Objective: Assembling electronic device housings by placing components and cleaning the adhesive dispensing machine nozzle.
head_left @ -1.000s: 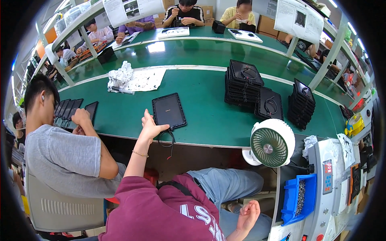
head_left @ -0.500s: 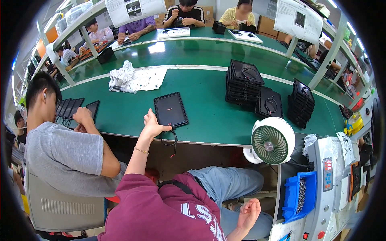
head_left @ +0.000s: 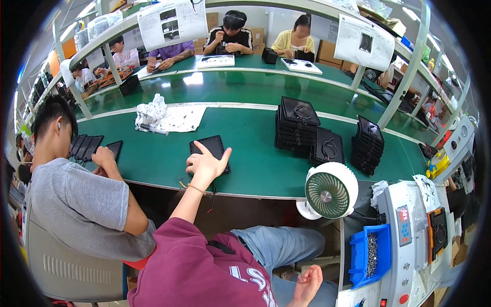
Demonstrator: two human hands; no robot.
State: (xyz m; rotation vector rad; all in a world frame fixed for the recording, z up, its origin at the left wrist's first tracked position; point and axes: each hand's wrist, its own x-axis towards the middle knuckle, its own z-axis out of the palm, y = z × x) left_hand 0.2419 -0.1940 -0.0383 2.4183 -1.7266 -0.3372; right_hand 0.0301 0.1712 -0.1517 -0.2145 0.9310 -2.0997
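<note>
My left hand [head_left: 205, 165] is over a black rectangular panel [head_left: 215, 145] near the front edge of the green bench. Its fingers are spread, with nothing gripped, and it hides the panel's lower part. Whether the hand touches the panel I cannot tell. A thin dark cable [head_left: 212, 200] with a reddish tip hangs from the panel over the bench edge. Low on the right, above my lap, my right hand [head_left: 308, 283] has its fingers curled in loosely. Nothing shows inside it.
Stacked black panels with coiled cables [head_left: 296, 128] stand to the right, behind a white fan [head_left: 330, 192]. A blue bin of small metal parts [head_left: 371, 256] sits beside a grey machine [head_left: 404, 230]. Crumpled white paper [head_left: 151, 110] lies far left. A co-worker in grey [head_left: 87, 194] sits close on my left.
My left hand has moved from the panel's near edge, by the cable, to above the panel, with its fingers now spread. The view has shifted slightly. My right hand stays curled.
</note>
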